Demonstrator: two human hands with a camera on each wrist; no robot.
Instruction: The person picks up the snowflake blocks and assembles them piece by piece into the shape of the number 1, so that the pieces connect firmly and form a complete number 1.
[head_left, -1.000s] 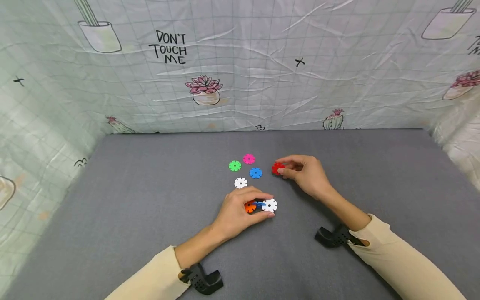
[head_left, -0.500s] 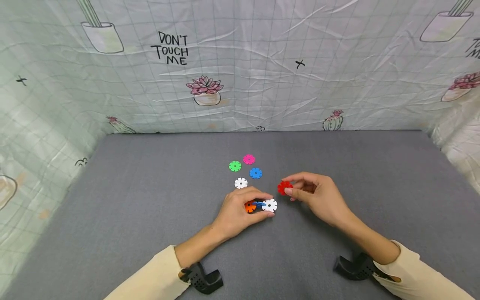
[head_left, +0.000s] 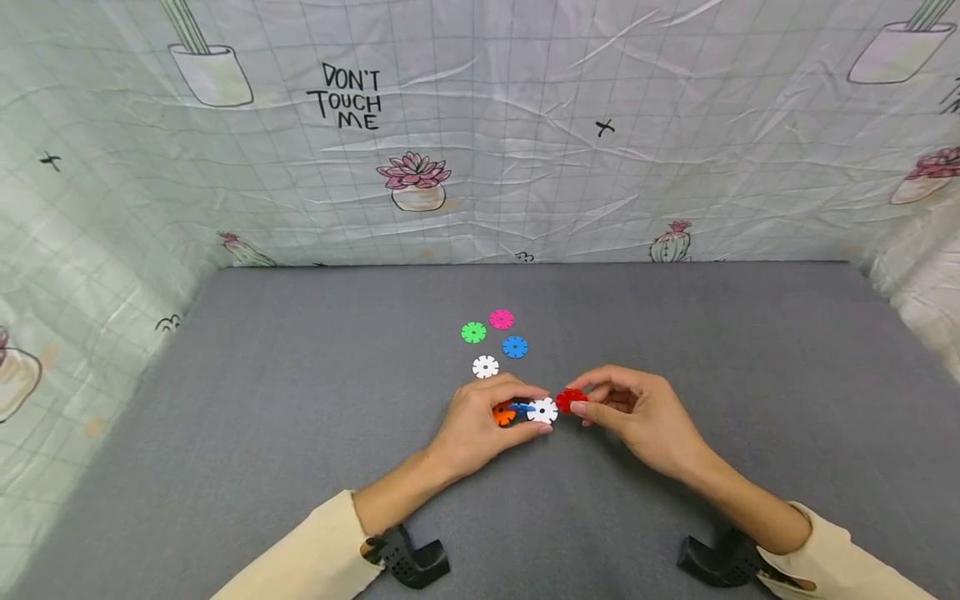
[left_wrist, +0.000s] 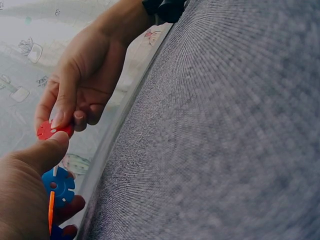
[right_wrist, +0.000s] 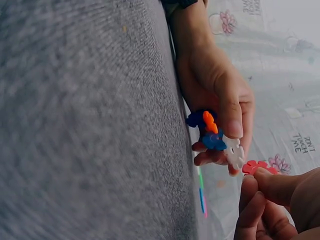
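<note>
My left hand pinches a chain of slotted, snowflake-shaped plastic discs between thumb and fingers. A white disc forms its right end, followed by a blue disc, an orange disc and a dark blue disc. Between the thumb and fingers of my right hand is a red slotted disc, its left edge right at the white disc's rim. In the right wrist view the red disc lies nearly edge to edge with the white one. My left fingers cover part of the chain.
Behind the left hand, loose discs lie flat on the grey table: white, blue, green and pink. A printed cloth hangs along the table's back edge and sides.
My right hand has carried the red disc toward me and slightly right, from beside the loose discs to the white end of the chain. The left hand has kept its place and grip.
</note>
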